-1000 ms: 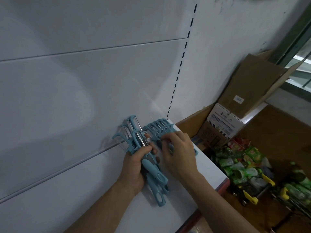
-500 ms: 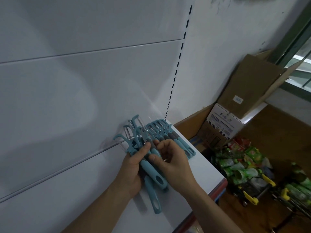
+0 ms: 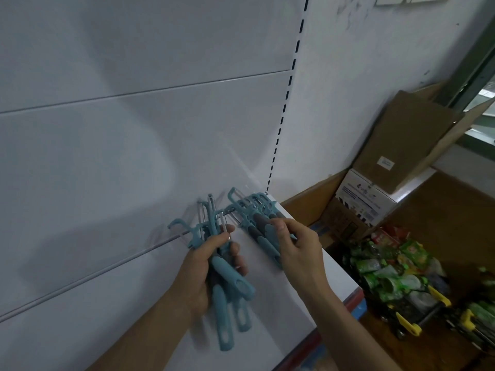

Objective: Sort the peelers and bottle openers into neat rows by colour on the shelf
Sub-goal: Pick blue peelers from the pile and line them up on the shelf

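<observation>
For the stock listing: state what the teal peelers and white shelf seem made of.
Teal peelers: handles look like matte moulded plastic; the shiny silver blades look like metal. White shelf: probably painted sheet metal, smooth with a faint sheen.

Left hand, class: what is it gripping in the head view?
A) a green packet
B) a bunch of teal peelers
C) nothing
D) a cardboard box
B: the left hand is curled round a bunch of teal peelers over the white shelf; the right hand pinches a peeler in the row.
</observation>
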